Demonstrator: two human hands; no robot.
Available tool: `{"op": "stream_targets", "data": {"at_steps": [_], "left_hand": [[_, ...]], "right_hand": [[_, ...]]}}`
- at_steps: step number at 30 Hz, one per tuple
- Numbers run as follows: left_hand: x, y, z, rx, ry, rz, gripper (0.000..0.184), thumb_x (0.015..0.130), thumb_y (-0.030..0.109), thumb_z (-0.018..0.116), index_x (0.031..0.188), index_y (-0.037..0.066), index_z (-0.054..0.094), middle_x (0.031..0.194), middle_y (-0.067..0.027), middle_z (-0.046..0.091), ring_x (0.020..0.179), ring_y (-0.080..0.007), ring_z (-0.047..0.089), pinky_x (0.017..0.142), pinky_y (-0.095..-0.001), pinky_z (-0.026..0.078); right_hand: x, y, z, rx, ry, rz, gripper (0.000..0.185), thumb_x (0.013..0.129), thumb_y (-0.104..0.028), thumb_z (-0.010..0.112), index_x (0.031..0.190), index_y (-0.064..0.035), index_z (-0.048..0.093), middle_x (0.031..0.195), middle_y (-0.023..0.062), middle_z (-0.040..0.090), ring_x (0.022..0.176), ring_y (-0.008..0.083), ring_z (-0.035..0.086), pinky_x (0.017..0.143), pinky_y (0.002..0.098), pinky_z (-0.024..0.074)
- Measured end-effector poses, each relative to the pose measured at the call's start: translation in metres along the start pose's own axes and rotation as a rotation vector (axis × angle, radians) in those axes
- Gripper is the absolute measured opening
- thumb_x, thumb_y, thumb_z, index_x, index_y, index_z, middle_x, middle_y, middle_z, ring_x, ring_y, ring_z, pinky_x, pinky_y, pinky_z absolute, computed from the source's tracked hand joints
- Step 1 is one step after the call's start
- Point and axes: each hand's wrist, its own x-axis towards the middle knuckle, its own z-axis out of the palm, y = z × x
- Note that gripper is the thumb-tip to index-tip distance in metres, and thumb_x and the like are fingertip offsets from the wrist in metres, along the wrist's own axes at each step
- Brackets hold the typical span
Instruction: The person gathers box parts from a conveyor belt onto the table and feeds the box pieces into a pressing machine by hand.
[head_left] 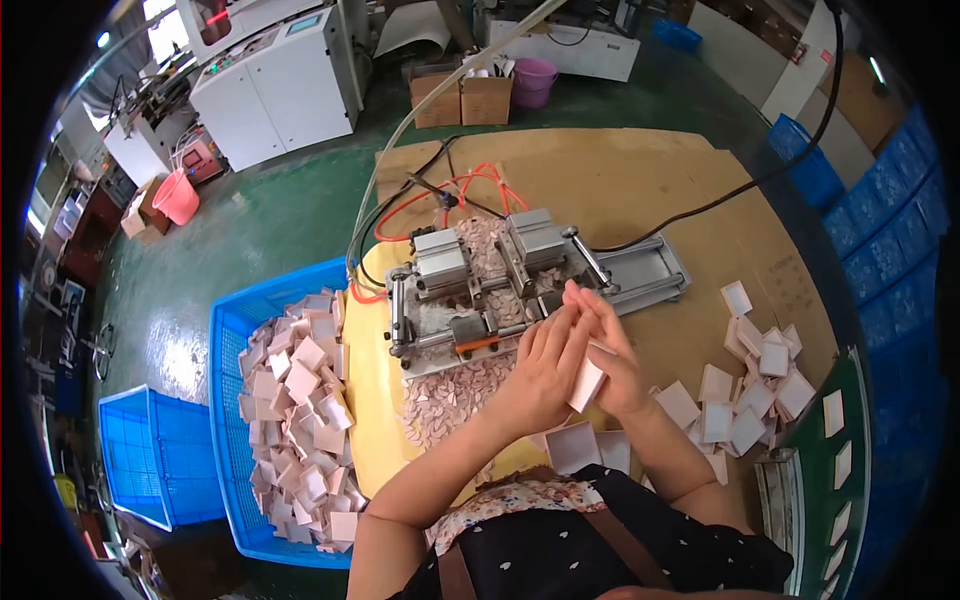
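Between my two hands is a small, shallow pale pink box [588,385], tilted on edge in front of the machine. My left hand [545,365] lies along one side of it, fingers straight and pressed together. My right hand [618,350] wraps the other side, with the thumb near its top edge. The fingertips meet beside the metal clamping machine [490,275], which has two silver cylinders and an orange-marked bar. Part of the box is hidden by my fingers. Below my hands, near my lap, sit more open square boxes [573,447].
Small pink scraps [450,405] cover the board around the machine. A blue crate [228,420] full of pink boxes stands at the left, beside another blue crate [150,450]. A loose pile of boxes [755,385] lies at the right. Black cable [740,190] and red hoses [400,215] cross the table.
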Motion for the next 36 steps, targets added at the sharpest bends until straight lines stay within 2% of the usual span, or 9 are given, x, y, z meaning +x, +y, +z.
{"op": "stream_targets", "data": {"at_steps": [5,8,13,16,18,22,26,30,36], "left_hand": [[0.003,-0.022,-0.016,0.263,0.057,-0.135,0.060,0.073,0.016,0.072,0.127,-0.001,0.051,0.116,-0.0165,0.054,0.119,-0.0346,0.051,0.113,-0.0573,0.026],[0.015,-0.046,-0.033,0.469,0.064,-0.183,0.069,0.070,0.032,0.082,0.123,-0.001,0.053,0.117,-0.0147,0.057,0.121,-0.0338,0.051,0.114,-0.0571,0.024],[0.013,-0.074,0.009,0.595,-0.142,-0.344,0.061,0.065,0.021,0.076,0.116,-0.005,0.053,0.121,-0.0168,0.057,0.126,-0.0331,0.048,0.120,-0.0598,0.014],[0.010,-0.074,0.013,0.556,-0.136,-0.382,0.069,0.069,0.016,0.069,0.131,-0.008,0.048,0.117,-0.0152,0.056,0.122,-0.0298,0.051,0.122,-0.0596,0.011],[0.007,-0.080,0.018,0.565,-0.131,-0.369,0.083,0.068,0.011,0.066,0.145,-0.008,0.040,0.120,-0.0137,0.057,0.123,-0.0267,0.052,0.121,-0.0591,0.010],[0.010,-0.077,0.015,0.564,-0.186,-0.360,0.081,0.069,0.011,0.066,0.144,-0.008,0.040,0.117,-0.0126,0.057,0.121,-0.0268,0.053,0.121,-0.0588,0.011],[0.008,-0.065,-0.026,0.502,-0.024,-0.266,0.095,0.064,0.012,0.081,0.148,-0.003,0.038,0.121,-0.0125,0.057,0.120,-0.0301,0.053,0.117,-0.0582,0.021],[-0.028,-0.058,-0.090,0.651,0.201,-0.633,0.126,0.063,0.043,0.093,0.158,0.002,0.021,0.148,-0.0308,0.039,0.143,-0.0430,0.035,0.118,-0.0623,0.016],[-0.039,-0.060,-0.053,0.376,-0.104,-0.230,0.060,0.079,0.037,0.081,0.136,0.028,0.063,0.153,-0.0142,0.044,0.146,-0.0351,0.038,0.119,-0.0623,0.018]], "right_hand": [[-0.008,0.010,-0.023,0.047,-0.099,-0.009,0.074,0.104,-0.050,0.050,0.154,0.0006,0.028,0.158,0.0178,0.038,0.146,0.0273,0.036,0.120,0.0431,0.0284],[-0.023,0.004,-0.055,-1.224,-0.244,-0.027,0.039,0.085,-0.024,0.077,0.119,-0.0073,0.067,0.138,0.0113,0.057,0.126,0.0327,0.052,0.109,0.0447,0.0397],[-0.062,0.023,-0.080,-1.632,-0.421,-0.076,0.022,0.076,-0.011,0.076,0.095,-0.0050,0.066,0.128,0.0073,0.062,0.117,0.0344,0.056,0.100,0.0475,0.0446],[-0.078,0.019,-0.084,-1.610,-0.343,-0.002,0.018,0.084,-0.007,0.070,0.100,-0.0053,0.062,0.126,0.0089,0.063,0.110,0.0296,0.059,0.095,0.0433,0.0482],[-0.078,0.004,-0.074,-1.025,0.135,0.311,0.018,0.094,-0.006,0.063,0.110,-0.0064,0.057,0.118,0.0113,0.064,0.097,0.0227,0.062,0.085,0.0360,0.0514],[-0.062,-0.003,-0.059,-0.400,0.384,0.152,0.033,0.102,-0.006,0.056,0.133,-0.0057,0.049,0.103,0.0082,0.063,0.082,0.0113,0.061,0.068,0.0265,0.0516],[-0.028,0.000,-0.017,0.011,0.335,0.074,0.058,0.103,-0.003,0.053,0.157,-0.0115,0.032,0.111,0.0095,0.067,0.089,0.0156,0.068,0.083,0.0306,0.0614],[-0.001,0.048,-0.003,0.234,0.317,0.267,0.038,0.102,-0.001,0.055,0.140,-0.0049,0.056,0.113,0.0118,0.069,0.097,0.0214,0.072,0.084,0.0316,0.0622],[0.020,0.076,0.014,0.027,0.385,0.307,0.038,0.103,0.000,0.053,0.141,-0.0024,0.053,0.102,0.0132,0.071,0.092,0.0212,0.073,0.082,0.0305,0.0620]]}}
